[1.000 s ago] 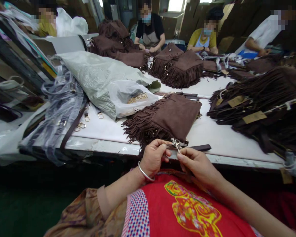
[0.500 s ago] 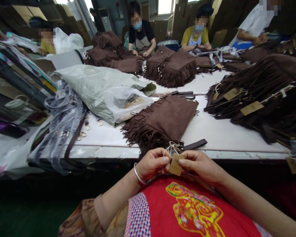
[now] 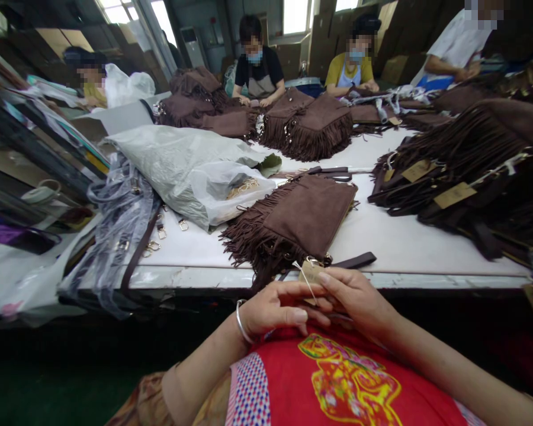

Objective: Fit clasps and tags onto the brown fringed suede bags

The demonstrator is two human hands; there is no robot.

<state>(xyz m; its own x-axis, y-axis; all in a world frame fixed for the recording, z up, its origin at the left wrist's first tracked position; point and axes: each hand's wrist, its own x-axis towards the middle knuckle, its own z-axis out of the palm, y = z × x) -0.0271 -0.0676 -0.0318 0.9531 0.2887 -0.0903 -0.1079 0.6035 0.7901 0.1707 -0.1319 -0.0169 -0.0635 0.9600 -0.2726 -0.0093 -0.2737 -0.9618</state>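
Note:
A dark brown fringed suede bag (image 3: 311,216) lies at the table's front edge, its wrist strap (image 3: 355,261) pointing right. A tan paper hang tag (image 3: 310,272) hangs by the bag's near corner and metal ring. My right hand (image 3: 359,299) pinches the tag between thumb and fingers. A thin white string (image 3: 308,284) runs from the tag area down across the fingers of my left hand (image 3: 278,310). That hand has its fingers stretched toward the right hand and its thumb apart. Its far fingertips overlap the right hand's fingers, partly hidden.
Grey plastic sheeting (image 3: 173,168) and a white bag of tan strings (image 3: 231,192) lie left of the bag. Plastic-wrapped straps (image 3: 119,236) hang over the left edge. Tagged fringed bags (image 3: 462,165) are piled at right. Several co-workers, including one in a dark shirt (image 3: 269,68), sit across.
My left hand has loosened its pinch by the tag and stretched its fingers out. The tag has risen slightly toward the bag, with my right hand still on it. The string now slants across the left fingers.

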